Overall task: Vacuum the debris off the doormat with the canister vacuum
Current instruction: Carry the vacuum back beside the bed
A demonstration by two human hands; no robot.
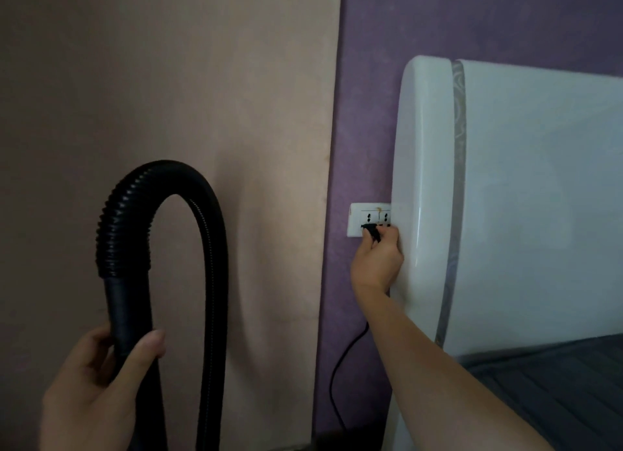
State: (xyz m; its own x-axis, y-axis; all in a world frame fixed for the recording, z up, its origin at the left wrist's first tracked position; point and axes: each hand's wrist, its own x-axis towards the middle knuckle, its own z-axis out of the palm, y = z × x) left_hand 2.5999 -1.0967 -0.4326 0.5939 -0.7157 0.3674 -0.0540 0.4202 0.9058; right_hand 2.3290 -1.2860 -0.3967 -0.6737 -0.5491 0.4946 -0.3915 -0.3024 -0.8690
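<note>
My left hand (101, 380) is wrapped around the black vacuum hose (158, 221), which arches up before the beige wall. My right hand (377, 258) pinches the plug (371, 230) at the wall socket (369, 220), beside the white headboard (505, 198); its cord (340, 376) hangs below.

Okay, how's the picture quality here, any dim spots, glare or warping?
Head view: dim and soft overall; a glare streak runs down the white headboard; the plug in the right hand is too dark to resolve; wide-angle bending bows the wall edges; the left hand looks slightly blurred.
</note>
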